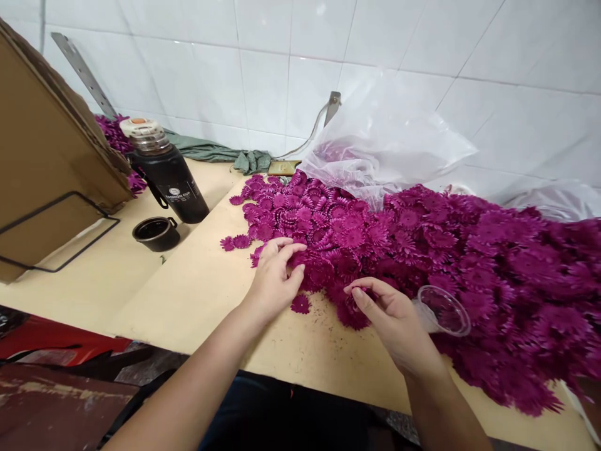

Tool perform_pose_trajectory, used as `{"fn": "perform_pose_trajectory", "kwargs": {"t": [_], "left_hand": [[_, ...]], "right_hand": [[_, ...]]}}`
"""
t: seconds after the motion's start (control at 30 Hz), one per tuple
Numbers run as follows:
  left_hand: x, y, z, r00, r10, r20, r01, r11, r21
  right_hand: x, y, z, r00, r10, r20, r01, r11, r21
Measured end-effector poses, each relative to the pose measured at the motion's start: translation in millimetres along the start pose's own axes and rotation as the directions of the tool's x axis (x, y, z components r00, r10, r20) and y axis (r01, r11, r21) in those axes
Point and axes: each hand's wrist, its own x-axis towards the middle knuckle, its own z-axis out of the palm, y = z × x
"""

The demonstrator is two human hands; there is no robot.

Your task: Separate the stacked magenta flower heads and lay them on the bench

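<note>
A big heap of magenta artificial flower heads (404, 232) spreads over the table, with layered, spiky petals. At its left front edge is my left hand (279, 272), thumb and forefinger apart, fingertips at the flowers; nothing shows between them. My right hand (389, 316) has its thumb and forefinger pinched together beside a few flower heads at the front of the heap. Whatever that pinch holds is too small or hidden to make out. One loose flower head (301, 304) lies on the tabletop between my hands. Just right of my right hand, a clear plastic cup (444, 311) lies tipped among the flowers.
A black thermos bottle (176, 181) and a small black cup (156, 233) stand on the left. Behind them are a cardboard box (51, 138) and green cloth (206, 149). A clear plastic bag (389, 138) rests against the tiled wall (263, 81).
</note>
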Motion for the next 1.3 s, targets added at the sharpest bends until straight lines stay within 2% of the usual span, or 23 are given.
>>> {"fn": "perform_pose_trajectory", "kwargs": {"t": [0.07, 0.17, 0.23, 0.37, 0.43, 0.57, 0.87, 1.0, 1.13, 1.2, 1.3], "left_hand": [[-1, 0, -2.5, 0.997, 0.04, -0.062, -0.038, 0.999, 0.032], [-4, 4, -5.7, 0.994, 0.075, -0.078, -0.08, 0.995, -0.065], [-9, 10, -4.0, 0.998, 0.061, -0.002, -0.061, 0.983, -0.173], [-22, 25, 9.6, 0.974, -0.004, 0.225, 0.089, 0.925, -0.369], [-25, 30, 16.9, 0.966, -0.016, 0.258, 0.123, 0.906, -0.404], [-24, 29, 23.1, 0.982, -0.036, 0.184, 0.113, 0.897, -0.428], [-29, 29, 20.1, 0.993, -0.02, 0.117, 0.068, 0.903, -0.423], [-30, 28, 18.0, 0.98, 0.043, 0.193, 0.042, 0.908, -0.417], [-32, 27, 18.2, 0.96, -0.037, 0.276, 0.144, 0.914, -0.379], [-35, 27, 19.4, 0.96, -0.071, 0.269, 0.174, 0.907, -0.383], [-35, 26, 18.1, 0.974, -0.068, 0.217, 0.156, 0.894, -0.42]], "right_hand": [[1, -1, 0, 1.0, 0.03, 0.009, -0.03, 1.0, 0.006], [2, 0, 2, 0.998, 0.064, -0.029, -0.063, 0.998, 0.029], [4, 2, 5, 0.995, 0.082, -0.061, -0.077, 0.995, 0.069], [8, 3, 13, 0.994, 0.098, -0.058, -0.089, 0.986, 0.144], [8, 3, 15, 0.998, 0.054, -0.045, -0.047, 0.99, 0.134], [5, 5, 16, 0.999, -0.029, -0.027, 0.031, 0.997, 0.07], [5, 5, 22, 0.991, -0.051, -0.12, 0.057, 0.997, 0.043], [2, 5, 25, 0.99, -0.046, -0.136, 0.054, 0.997, 0.056], [0, 3, 27, 0.989, -0.013, -0.145, 0.026, 0.996, 0.086], [-1, 2, 29, 0.991, -0.005, -0.136, 0.019, 0.995, 0.099], [-5, 0, 36, 0.995, -0.015, -0.103, 0.028, 0.992, 0.125]]}}
